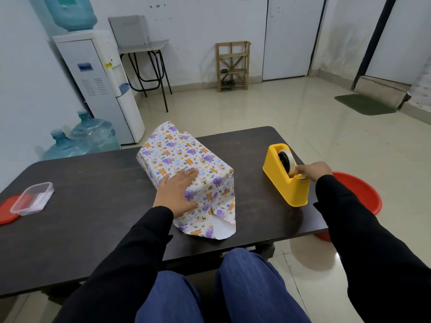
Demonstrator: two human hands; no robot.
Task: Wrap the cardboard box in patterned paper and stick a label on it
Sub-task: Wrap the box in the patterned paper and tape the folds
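Note:
A box wrapped in white paper printed with purple elephants and orange bears point(205, 159) lies on the dark table point(93, 183), its near end flaps loosely folded. My left hand point(177, 192) presses flat on the box's top and near end, fingers straight. To the right stands a yellow tape dispenser point(288, 180) holding a roll of clear tape. My right hand point(313, 170) is at the dispenser's cutter end, its fingertips pinching the tape end by the roll.
A clear plastic container point(32, 198) rests on a red lid point(7, 209) at the table's left edge. A red basin point(359, 194) sits on the floor right of the table. Water dispenser point(100, 85) and bottles point(93, 136) stand at the back left.

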